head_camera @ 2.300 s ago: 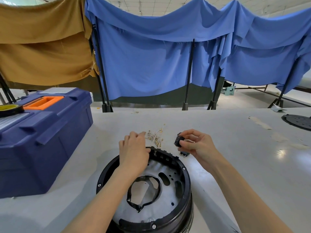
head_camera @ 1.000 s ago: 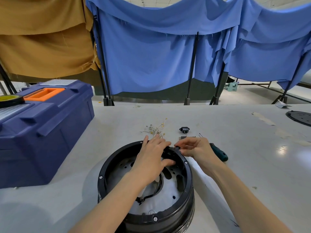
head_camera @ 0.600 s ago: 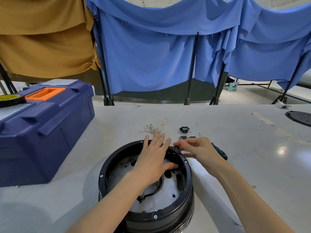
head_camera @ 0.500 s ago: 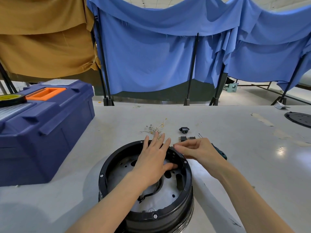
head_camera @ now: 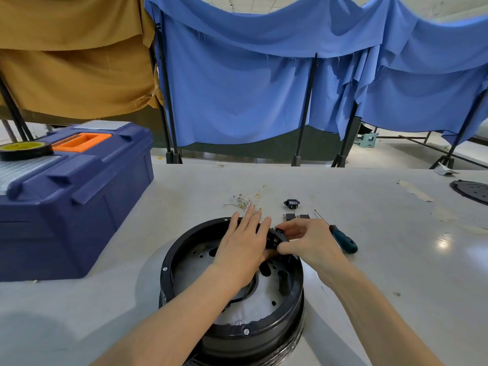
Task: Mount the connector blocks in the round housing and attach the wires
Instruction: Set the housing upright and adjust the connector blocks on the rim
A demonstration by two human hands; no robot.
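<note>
The round housing [head_camera: 169,262] stands open side up on the bench [head_camera: 396,247], near the middle of the near edge. The left hand [head_camera: 243,249] lies across the far rim of the housing with its fingers straight and slightly spread. The fingertips reach past the rim toward the wires, and the thumb is mostly hidden. The right hand [head_camera: 309,241] comes in from the right and pinches a small black connector block [head_camera: 276,235] between thumb and curled fingers, at the inner side of the far rim. It cannot be told whether the block is seated. The wires [head_camera: 248,200], a thin tangle with yellow ends, lie on the bench just beyond the left fingertips. Three spare blocks [head_camera: 291,203] lie to the right of the wires, one alone and two side by side just beyond the right hand. A screwdriver [head_camera: 343,241] with a green handle lies just right of the right hand, its tip pointing toward the far edge. A blue toolbox [head_camera: 66,202] stands at the left edge with a roll of tape [head_camera: 25,150] on its lid. A black disc [head_camera: 472,191] lies at the right edge.
</note>
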